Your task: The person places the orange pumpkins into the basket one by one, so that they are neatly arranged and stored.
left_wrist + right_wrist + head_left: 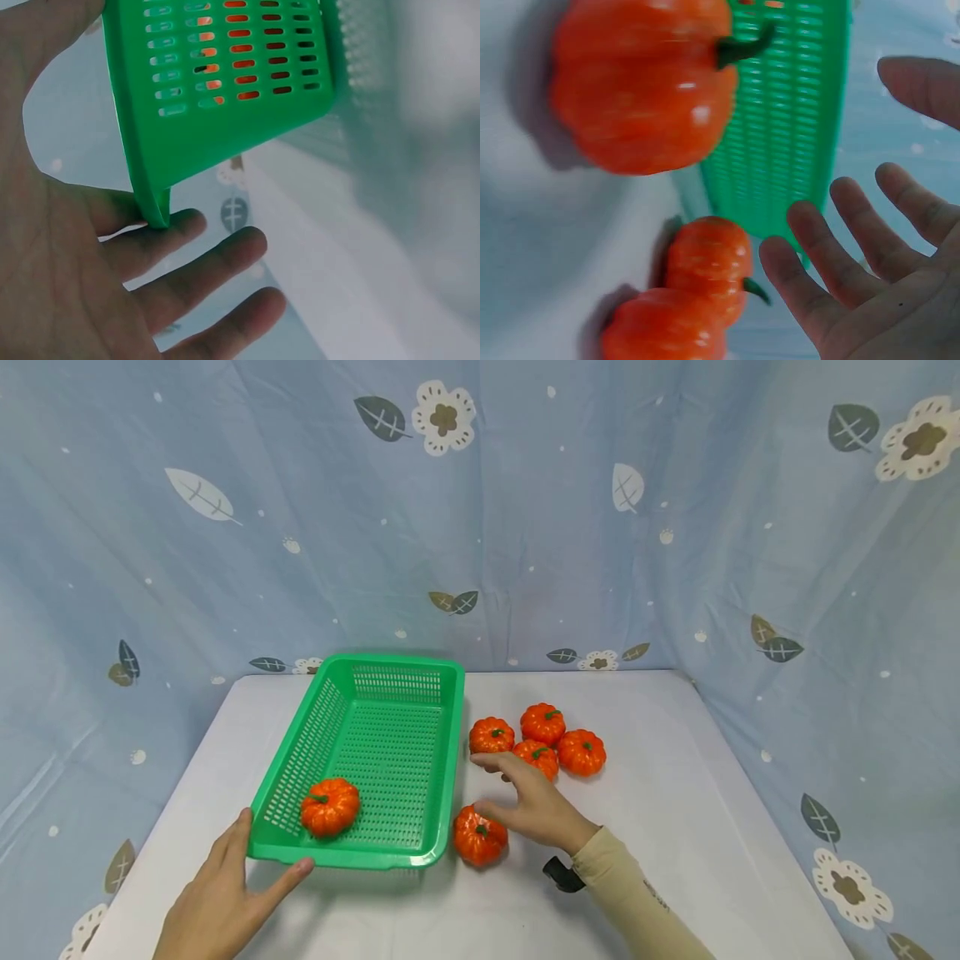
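Note:
A green plastic basket (pixel 390 860) with slotted walls stands on the white table, one small orange pumpkin (pixel 330 807) inside its near left corner. My left hand (pixel 225 893) touches the basket's near left corner, thumb by the near rim; in the left wrist view its fingers (pixel 217 270) are spread beside the rim. To the right of the basket, my right hand (pixel 536 802) hovers with thumb and fingers apart, holding nothing. Nearest to it lies a single pumpkin (pixel 480 837), which also looms large in the right wrist view (pixel 641 90).
Several more pumpkins cluster beyond my right hand, among them a left one (pixel 491 736), a far one (pixel 543 724) and a right one (pixel 581 752). A blue curtain (pixel 510 527) with flowers and leaves surrounds the white tabletop (pixel 675 777).

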Action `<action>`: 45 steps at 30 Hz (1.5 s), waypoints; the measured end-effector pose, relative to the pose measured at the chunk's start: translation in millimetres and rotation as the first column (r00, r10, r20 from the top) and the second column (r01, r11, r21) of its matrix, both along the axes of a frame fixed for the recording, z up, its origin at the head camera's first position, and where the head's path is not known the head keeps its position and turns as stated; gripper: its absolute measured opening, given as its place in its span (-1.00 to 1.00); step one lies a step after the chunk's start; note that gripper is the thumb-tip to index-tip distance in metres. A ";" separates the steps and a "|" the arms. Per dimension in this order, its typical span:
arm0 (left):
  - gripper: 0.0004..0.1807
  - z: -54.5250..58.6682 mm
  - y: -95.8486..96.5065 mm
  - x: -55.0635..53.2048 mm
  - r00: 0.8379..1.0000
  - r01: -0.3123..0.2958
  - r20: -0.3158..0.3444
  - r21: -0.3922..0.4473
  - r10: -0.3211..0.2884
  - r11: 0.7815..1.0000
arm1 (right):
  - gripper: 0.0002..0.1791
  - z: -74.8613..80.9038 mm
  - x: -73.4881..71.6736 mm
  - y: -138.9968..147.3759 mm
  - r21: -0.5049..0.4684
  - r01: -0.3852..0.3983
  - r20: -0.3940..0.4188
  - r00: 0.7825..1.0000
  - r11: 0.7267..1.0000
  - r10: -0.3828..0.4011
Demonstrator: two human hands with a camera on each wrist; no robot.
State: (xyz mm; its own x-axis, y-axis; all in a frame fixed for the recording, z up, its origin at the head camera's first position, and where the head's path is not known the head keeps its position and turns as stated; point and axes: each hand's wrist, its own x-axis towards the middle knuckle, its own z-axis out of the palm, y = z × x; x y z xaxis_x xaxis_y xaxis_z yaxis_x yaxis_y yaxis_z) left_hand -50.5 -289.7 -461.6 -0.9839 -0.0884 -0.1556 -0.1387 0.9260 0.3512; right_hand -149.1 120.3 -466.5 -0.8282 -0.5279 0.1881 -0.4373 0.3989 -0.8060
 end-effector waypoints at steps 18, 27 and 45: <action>0.37 6.8 0.3 -4.6 0.998 -0.020 0.057 0.038 0.018 0.999 | 0.02 -37.8 9.6 0.6 0.209 -0.135 0.135 0.985 0.968 0.108; 0.38 9.6 -0.2 -6.9 0.996 -0.019 0.090 0.039 0.015 0.999 | 0.04 -48.1 15.4 -4.3 0.209 -0.121 0.172 0.981 0.970 0.086; 0.36 9.5 0.9 -5.7 0.996 -0.024 0.090 0.094 0.016 0.995 | -0.04 -48.4 17.2 -4.2 0.245 -0.107 0.121 0.989 0.964 0.079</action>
